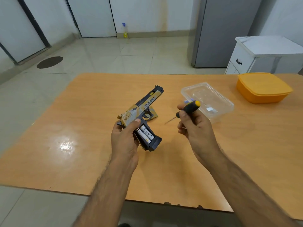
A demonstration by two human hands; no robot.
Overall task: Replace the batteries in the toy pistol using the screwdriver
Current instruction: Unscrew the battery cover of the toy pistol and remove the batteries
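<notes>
My left hand (123,141) holds the tan and black toy pistol (144,105) by its grip, above the middle of the wooden table (65,145), barrel pointing away. The grip's battery compartment is open and two white batteries (145,134) lie in it. My right hand (193,126) is closed on the black and yellow screwdriver (191,108), whose thin shaft points left and down toward the table. The tan battery cover (154,113) lies on the table behind the pistol.
A clear plastic container (208,102) with small items inside stands just beyond my right hand. An orange lidded box (262,87) sits at the table's far right. A white cabinet (255,56) and a grey fridge (218,33) stand behind.
</notes>
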